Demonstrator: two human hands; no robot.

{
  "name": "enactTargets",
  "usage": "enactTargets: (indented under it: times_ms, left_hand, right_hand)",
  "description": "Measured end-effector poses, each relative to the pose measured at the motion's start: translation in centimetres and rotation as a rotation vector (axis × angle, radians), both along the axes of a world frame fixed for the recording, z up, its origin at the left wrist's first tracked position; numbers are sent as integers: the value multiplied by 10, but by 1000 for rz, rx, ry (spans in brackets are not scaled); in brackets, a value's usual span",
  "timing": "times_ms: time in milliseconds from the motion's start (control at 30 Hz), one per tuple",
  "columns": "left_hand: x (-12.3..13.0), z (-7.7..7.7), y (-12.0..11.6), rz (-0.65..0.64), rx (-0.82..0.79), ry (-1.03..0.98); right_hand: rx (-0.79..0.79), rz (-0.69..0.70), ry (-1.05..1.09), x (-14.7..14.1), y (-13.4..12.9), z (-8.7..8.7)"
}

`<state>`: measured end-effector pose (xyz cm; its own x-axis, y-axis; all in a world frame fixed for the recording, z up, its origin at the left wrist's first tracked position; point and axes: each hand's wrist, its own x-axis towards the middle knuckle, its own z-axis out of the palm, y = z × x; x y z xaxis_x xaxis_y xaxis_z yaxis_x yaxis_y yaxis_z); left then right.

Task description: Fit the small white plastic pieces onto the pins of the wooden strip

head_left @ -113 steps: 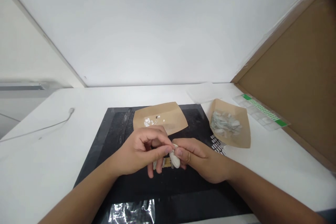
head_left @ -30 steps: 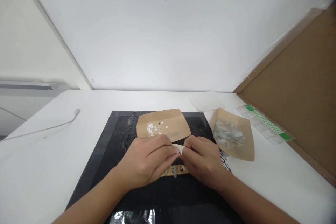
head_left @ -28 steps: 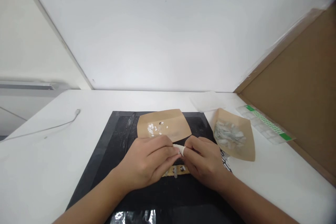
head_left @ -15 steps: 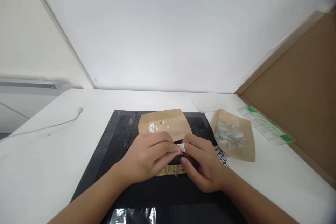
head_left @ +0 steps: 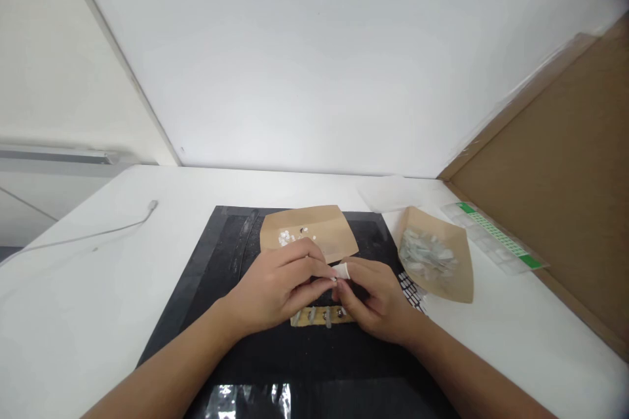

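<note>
White piece between both hands, over the mat

At far left a cable (head_left: 118, 229) lies on the bench (head_left: 63, 321). Next comes the black mat (head_left: 304, 373), with a brown paper (head_left: 337, 229) at its back holding small white bits (head_left: 284, 237). In front of that paper, the left hand (head_left: 280, 285) pinches the white piece (head_left: 341, 270) with its fingertips. A yellowish strip (head_left: 319, 316) with clear tabs lies on the mat below. The hands are together at the white piece; the right hand (head_left: 381, 301) touches its right end, though I cannot tell whether it grips it or has a finger inside. Just beyond are a dark-and-white patterned sheet (head_left: 411, 290) and a second brown paper (head_left: 459, 285) bearing translucent pieces (head_left: 427, 255). Farther right, a clear case (head_left: 491, 249) with a green label lies near a cardboard panel (head_left: 555, 177).
</note>
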<state>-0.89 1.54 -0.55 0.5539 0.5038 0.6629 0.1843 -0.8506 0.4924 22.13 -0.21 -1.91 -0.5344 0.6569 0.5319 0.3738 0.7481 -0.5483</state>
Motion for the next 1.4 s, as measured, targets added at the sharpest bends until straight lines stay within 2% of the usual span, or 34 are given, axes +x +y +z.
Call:
enactTargets:
  times_ms: [200,433,633,767,933,1133,1233,1400]
  left_hand:
    - [4,-1,-2,42,-72,-78]
    - [9,-1,-2,65,-207,-141]
    - [9,-3,-1,96,-246,-165]
    - [10,-5,-3,114,-412,-150]
    - [12,-7,-3,132,-610,-165]
    - [11,-5,-1,146,-657,-187]
    - [12,-3,-3,149,-710,-228]
    - [15,0,-8,63,-896,-346]
  right_hand:
    - [32,-40,9,-1,0,4]
    - [102,-213,6,-7,1,-3]
    - [122,-267,-29,-7,0,-2]
    - [103,-310,-39,-8,1,-2]
    - [218,-349,-152,-8,2,-4]
    - [346,-364,-269,-8,0,-2]
    - [404,-348,-269,-7,-2,1]
    - [501,-315,-219,-4,-4,8]
